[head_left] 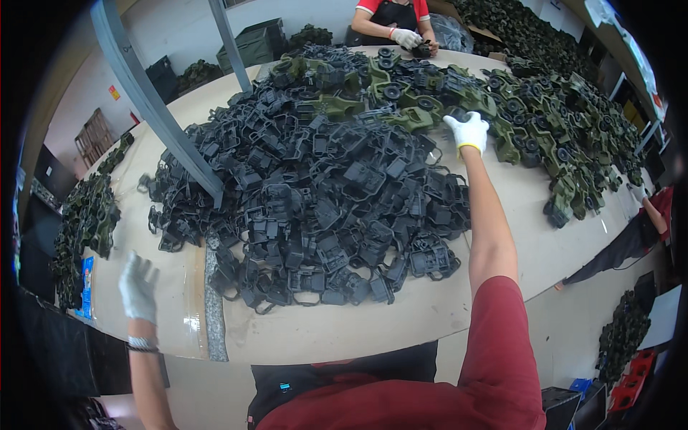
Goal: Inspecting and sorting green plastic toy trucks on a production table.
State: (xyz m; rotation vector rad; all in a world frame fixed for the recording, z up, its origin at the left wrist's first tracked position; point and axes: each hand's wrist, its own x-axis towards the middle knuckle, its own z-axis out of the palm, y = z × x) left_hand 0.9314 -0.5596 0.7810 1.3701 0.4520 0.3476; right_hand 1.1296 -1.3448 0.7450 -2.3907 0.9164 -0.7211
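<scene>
My left hand (137,288), in a white glove, hovers over the left part of the table, slightly blurred. Its fingers are apart and nothing shows in them. My right hand (469,132), also gloved in white, reaches far across the table with thumb and fingers spread. It is beside a green toy vehicle body (469,100), and I cannot tell whether the fingertips touch it. Between my arms lies a big heap of black plastic toy vehicle parts (344,193). Green toy vehicles with black wheels (530,132) are piled to the right of my right hand.
A grey metal post (161,107) rises from the table (287,340) on the left. More green pieces (89,222) lie at its left edge. Across the table a gloved co-worker (405,36) handles a small dark part. Another person (638,222) is at the right.
</scene>
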